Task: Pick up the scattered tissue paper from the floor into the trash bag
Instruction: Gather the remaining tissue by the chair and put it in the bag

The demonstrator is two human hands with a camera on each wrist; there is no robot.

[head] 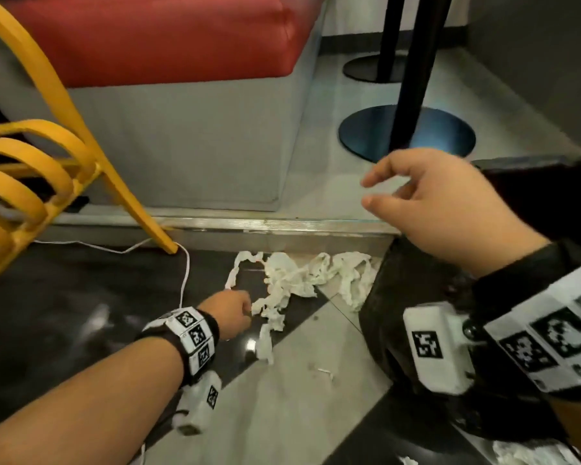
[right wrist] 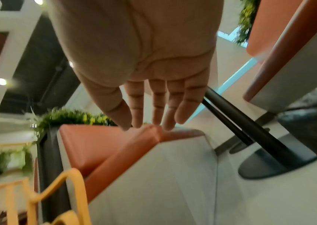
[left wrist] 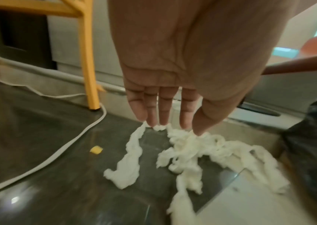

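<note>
Crumpled white tissue paper (head: 296, 280) lies strewn over the dark and pale floor tiles below a metal step edge. My left hand (head: 245, 310) reaches down at its left side. In the left wrist view its fingers (left wrist: 163, 112) are straight, and the left hand (left wrist: 169, 124) has its tips right at the tissue paper (left wrist: 188, 149) without gripping it. The black trash bag (head: 399, 313) stands just right of the tissue. My right hand (head: 373, 193) hovers above the bag with relaxed, spread fingers and holds nothing; the right wrist view shows the same empty right hand (right wrist: 149, 126).
A yellow chair (head: 47, 156) stands at the left, with a white cable (head: 185, 273) running past its leg. A red-cushioned bench (head: 182, 95) lies ahead on the raised floor. Black table poles on round bases (head: 406, 132) stand at the right. More tissue (head: 530, 454) lies at the bottom right.
</note>
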